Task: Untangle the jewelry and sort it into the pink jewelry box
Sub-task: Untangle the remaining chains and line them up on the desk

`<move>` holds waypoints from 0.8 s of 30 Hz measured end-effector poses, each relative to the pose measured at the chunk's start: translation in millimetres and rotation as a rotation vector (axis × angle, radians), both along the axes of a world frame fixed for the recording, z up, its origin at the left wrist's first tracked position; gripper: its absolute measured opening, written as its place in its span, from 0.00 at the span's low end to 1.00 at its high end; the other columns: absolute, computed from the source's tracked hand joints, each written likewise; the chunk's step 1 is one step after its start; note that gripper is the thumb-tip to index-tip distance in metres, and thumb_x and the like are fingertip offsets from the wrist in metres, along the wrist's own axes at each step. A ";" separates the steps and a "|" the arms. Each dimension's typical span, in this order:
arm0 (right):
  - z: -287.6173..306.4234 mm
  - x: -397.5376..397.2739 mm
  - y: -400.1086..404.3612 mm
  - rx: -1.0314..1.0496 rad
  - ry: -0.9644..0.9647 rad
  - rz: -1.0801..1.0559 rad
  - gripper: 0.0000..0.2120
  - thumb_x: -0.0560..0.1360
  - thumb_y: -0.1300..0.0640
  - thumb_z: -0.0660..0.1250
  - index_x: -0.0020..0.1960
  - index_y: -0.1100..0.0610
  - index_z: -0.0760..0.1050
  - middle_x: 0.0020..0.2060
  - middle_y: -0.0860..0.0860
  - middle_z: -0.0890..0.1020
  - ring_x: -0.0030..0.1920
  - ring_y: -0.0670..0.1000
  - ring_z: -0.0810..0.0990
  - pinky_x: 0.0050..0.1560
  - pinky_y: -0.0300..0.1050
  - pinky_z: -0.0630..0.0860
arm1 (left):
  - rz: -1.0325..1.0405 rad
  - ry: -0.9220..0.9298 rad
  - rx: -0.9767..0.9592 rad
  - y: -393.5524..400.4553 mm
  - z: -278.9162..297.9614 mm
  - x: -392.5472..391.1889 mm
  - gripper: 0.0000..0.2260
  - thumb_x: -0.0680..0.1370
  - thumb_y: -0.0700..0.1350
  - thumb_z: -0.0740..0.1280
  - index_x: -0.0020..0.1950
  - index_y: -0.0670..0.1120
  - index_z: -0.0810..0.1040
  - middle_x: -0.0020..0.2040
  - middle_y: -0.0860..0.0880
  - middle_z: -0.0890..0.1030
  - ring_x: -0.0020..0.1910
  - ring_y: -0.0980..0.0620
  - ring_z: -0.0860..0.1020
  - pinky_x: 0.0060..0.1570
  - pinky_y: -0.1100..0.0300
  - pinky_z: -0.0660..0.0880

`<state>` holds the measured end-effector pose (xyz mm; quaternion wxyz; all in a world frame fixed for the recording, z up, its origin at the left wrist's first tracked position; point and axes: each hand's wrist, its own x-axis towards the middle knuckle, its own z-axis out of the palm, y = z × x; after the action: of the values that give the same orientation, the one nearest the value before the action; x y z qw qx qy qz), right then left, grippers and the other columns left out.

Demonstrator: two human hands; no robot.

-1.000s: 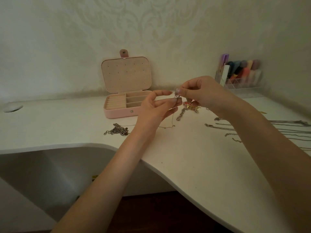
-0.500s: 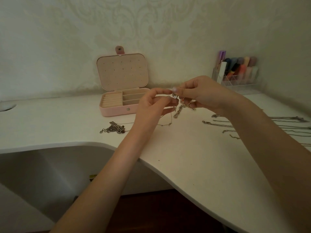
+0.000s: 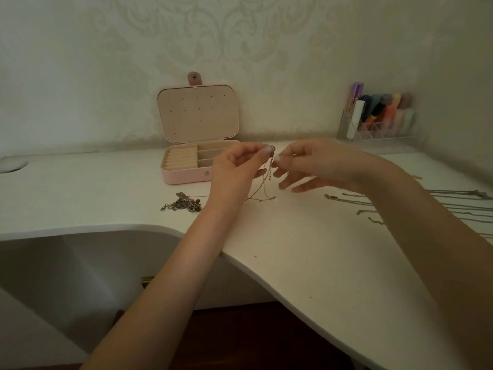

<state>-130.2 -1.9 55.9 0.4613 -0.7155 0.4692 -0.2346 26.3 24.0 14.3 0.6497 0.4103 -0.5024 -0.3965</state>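
The pink jewelry box (image 3: 186, 177) stands open at the back of the white desk, its lid upright against the wall. In front of it my left hand (image 3: 234, 169) and my right hand (image 3: 314, 166) meet above the desk. Both pinch the top of a thin gold chain (image 3: 262, 190), whose lower loop trails on the desk. My right hand's other fingers are spread below the pinch. A tangled clump of silver chains (image 3: 184, 204) lies on the desk to the left of my left wrist.
Several silver chains (image 3: 453, 201) are laid out in rows on the desk at the right. A clear organizer (image 3: 378, 124) with coloured tubes stands at the back right corner. The desk's front edge (image 3: 266, 271) curves inward on the left above dark floor.
The thick silver piece that hung under my hands is no longer seen. The pinch point moved slightly left. My right hand's lower fingers have spread open, and the thin gold chain now hangs between the hands.
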 end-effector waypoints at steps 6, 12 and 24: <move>-6.2 8.2 -2.3 -0.086 -0.142 -0.059 0.08 0.74 0.55 0.69 0.50 0.59 0.78 0.44 0.50 0.84 0.42 0.45 0.84 0.48 0.43 0.80 | 0.003 0.014 0.033 -0.6 0.1 3.5 0.04 0.75 0.42 0.70 0.42 0.50 0.81 0.39 0.52 0.80 0.41 0.57 0.78 0.38 0.66 0.73; -11.5 12.6 -2.0 -0.095 -0.234 -0.037 0.07 0.75 0.58 0.69 0.51 0.59 0.78 0.46 0.52 0.84 0.42 0.47 0.83 0.46 0.43 0.81 | -0.028 0.023 0.030 -1.0 -0.4 2.9 0.06 0.75 0.41 0.69 0.40 0.51 0.81 0.36 0.57 0.81 0.39 0.60 0.79 0.40 0.66 0.69; -9.0 16.7 -1.2 -0.042 -0.322 -0.049 0.03 0.76 0.61 0.66 0.46 0.60 0.74 0.32 0.53 0.78 0.31 0.48 0.78 0.40 0.43 0.80 | 0.018 -0.040 -0.016 -1.2 -0.3 0.3 0.06 0.76 0.35 0.67 0.45 0.46 0.78 0.35 0.52 0.80 0.32 0.59 0.78 0.36 0.66 0.75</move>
<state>-113.6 -3.1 47.0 0.5096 -0.6665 0.4015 -0.3673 26.6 22.7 14.0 0.6463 0.4174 -0.5146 -0.3784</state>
